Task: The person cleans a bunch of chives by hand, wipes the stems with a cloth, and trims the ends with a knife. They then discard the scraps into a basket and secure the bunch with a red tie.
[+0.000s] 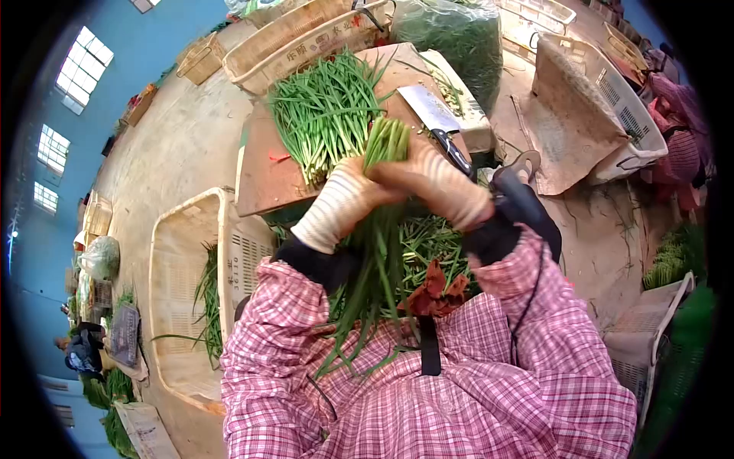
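Observation:
In front of my chest a bunch of green garlic chives or similar leafy stalks (388, 140) is gripped by both hands. My left hand (348, 191), in a striped cream glove, is closed round the bunch from the left. From the right, my right hand (436, 177) lies across the stalks, its fingers wrapped over them and partly hidden. The pale-green stem ends point up and the long leaves (376, 256) hang toward my lap. Beyond my hands, a pile of the same greens (325, 107) rests on a brown board (264, 172), with a cleaver (430, 109) lying to its right.
A cream plastic crate (189, 291) with a few leaves stands on my left. Loose greens (428, 249) lie below the board. Another long crate (313, 42) and a clear bag of greens (451, 46) are behind it. A cloth-covered crate (573, 115) and a person (680, 130) are at the right.

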A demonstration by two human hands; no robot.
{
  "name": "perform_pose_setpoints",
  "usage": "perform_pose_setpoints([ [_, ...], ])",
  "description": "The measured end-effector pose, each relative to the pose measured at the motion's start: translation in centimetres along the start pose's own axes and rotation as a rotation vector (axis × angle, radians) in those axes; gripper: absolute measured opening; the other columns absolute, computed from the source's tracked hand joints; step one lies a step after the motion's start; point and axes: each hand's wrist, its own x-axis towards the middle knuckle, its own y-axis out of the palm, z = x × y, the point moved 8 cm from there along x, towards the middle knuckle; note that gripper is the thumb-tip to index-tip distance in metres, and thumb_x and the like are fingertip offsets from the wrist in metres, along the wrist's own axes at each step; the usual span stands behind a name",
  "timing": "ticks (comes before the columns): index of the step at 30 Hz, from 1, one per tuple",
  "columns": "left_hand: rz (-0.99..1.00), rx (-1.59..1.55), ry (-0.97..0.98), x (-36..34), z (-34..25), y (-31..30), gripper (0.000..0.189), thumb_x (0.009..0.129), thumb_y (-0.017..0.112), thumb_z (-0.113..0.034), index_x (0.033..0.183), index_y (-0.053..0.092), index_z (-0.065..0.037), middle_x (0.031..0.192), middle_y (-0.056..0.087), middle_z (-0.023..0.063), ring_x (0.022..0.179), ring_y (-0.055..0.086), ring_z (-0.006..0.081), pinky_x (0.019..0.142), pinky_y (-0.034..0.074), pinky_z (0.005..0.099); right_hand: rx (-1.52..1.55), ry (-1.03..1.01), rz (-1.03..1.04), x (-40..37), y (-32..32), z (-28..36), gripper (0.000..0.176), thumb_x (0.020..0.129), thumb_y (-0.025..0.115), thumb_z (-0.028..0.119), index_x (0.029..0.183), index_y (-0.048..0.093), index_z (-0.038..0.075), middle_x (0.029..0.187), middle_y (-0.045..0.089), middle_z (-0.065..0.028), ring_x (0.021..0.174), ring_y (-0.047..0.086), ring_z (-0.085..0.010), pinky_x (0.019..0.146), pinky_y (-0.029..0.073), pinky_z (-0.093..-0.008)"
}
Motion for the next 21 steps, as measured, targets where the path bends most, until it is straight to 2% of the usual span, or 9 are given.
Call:
perform_pose_setpoints([
  [1, -0.003, 0.030, 0.023, 0.1, -0.1, 0.5, 0.037, 0.077, 0.079, -0.003, 0.111, 0.067, 0.001, 0.096, 0.071, 0.0042, 0.086, 0.066, 0.0131, 0.074, 0.055, 0.0291, -0.048, 0.010, -0.067, 0.3, 0.1, 0.1, 0.053, 0.086, 0.080, 0.032, 0.126, 0.062, 0.002, 0.112, 0.070, -0.0124, 0.103, 0.067, -0.0243, 0.093, 0.052, -0.0344],
  [3, 0.008, -0.269, 0.000, -0.9, -0.3, 1.1, 0.057, 0.078, 0.081, -0.004, 0.129, 0.056, 0.002, 0.106, 0.070, 0.0071, 0.088, 0.067, 0.0151, 0.077, 0.057, 0.0308, -0.141, 0.034, -0.193, 1.0, -0.4, 0.1, 0.050, 0.085, 0.080, 0.030, 0.122, 0.065, 0.000, 0.109, 0.069, -0.0105, 0.101, 0.067, -0.0210, 0.089, 0.054, -0.0334],
  [5, 0.095, -0.383, -0.121, -2.8, -0.1, 1.8, 0.066, 0.079, 0.082, -0.007, 0.137, 0.050, 0.001, 0.111, 0.068, 0.0063, 0.095, 0.066, 0.0163, 0.082, 0.056, 0.0315, -0.087, -0.088, -0.267, 1.1, -0.5, 2.5, 0.032, 0.083, 0.079, 0.018, 0.104, 0.068, -0.003, 0.097, 0.070, -0.0071, 0.089, 0.067, -0.0159, 0.079, 0.055, -0.0312],
  [7, 0.045, -0.257, 0.128, -3.5, 0.4, 2.0, 0.069, 0.079, 0.083, -0.008, 0.139, 0.049, 0.000, 0.115, 0.066, 0.0053, 0.104, 0.063, 0.0170, 0.090, 0.054, 0.0319, 0.182, -0.062, -0.371, 1.5, -1.0, 4.0, 0.025, 0.081, 0.079, 0.013, 0.099, 0.069, -0.001, 0.092, 0.070, -0.0064, 0.083, 0.068, -0.0147, 0.074, 0.055, -0.0306],
  [9, -0.030, -0.166, 0.172, -3.6, 1.7, 2.3, 0.079, 0.074, 0.087, -0.009, 0.141, 0.047, -0.001, 0.119, 0.065, 0.0053, 0.107, 0.062, 0.0161, 0.093, 0.052, 0.0316, 0.231, -0.071, -0.430, 1.8, -0.8, 4.6, 0.026, 0.080, 0.079, 0.010, 0.101, 0.067, 0.001, 0.088, 0.070, -0.0043, 0.078, 0.066, -0.0130, 0.070, 0.054, -0.0293],
  [12, -0.346, 0.001, 0.268, -3.9, 1.4, 1.4, 0.057, 0.075, 0.085, -0.007, 0.125, 0.058, -0.002, 0.105, 0.069, 0.0037, 0.094, 0.065, 0.0144, 0.085, 0.055, 0.0307, 0.233, -0.139, -0.407, 2.6, 0.4, 6.2, 0.031, 0.082, 0.080, 0.012, 0.108, 0.067, 0.001, 0.091, 0.071, -0.0037, 0.079, 0.066, -0.0137, 0.072, 0.053, -0.0294],
  [16, -0.148, -0.022, 0.014, -8.5, -5.6, -3.6, 0.044, 0.078, 0.079, -0.005, 0.118, 0.061, -0.003, 0.096, 0.070, 0.0054, 0.079, 0.065, 0.0127, 0.071, 0.053, 0.0269, 0.563, -0.179, -0.169, 3.5, 1.0, 5.8, 0.051, 0.099, 0.060, 0.051, 0.123, 0.062, 0.005, 0.117, 0.066, -0.0051, 0.104, 0.062, -0.0136, 0.092, 0.048, -0.0329],
  [19, -0.055, -0.025, -0.180, -14.6, -10.8, -6.8, 0.044, 0.081, 0.074, -0.007, 0.123, 0.058, -0.003, 0.093, 0.070, 0.0091, 0.069, 0.064, 0.0148, 0.062, 0.052, 0.0263, 0.504, 0.035, -0.250, 0.3, 0.5, 3.3, 0.052, 0.100, 0.058, 0.050, 0.126, 0.061, 0.005, 0.111, 0.067, -0.0076, 0.096, 0.066, -0.0171, 0.084, 0.051, -0.0318],
  [21, -0.120, -0.085, -0.301, -18.4, -11.3, -6.9, 0.047, 0.081, 0.071, -0.009, 0.125, 0.057, -0.003, 0.092, 0.070, 0.0108, 0.065, 0.064, 0.0150, 0.057, 0.052, 0.0256, 0.555, 0.132, -0.207, -0.8, 2.0, -0.3, 0.054, 0.100, 0.059, 0.051, 0.126, 0.060, 0.004, 0.109, 0.067, -0.0084, 0.089, 0.067, -0.0171, 0.077, 0.052, -0.0296],
])
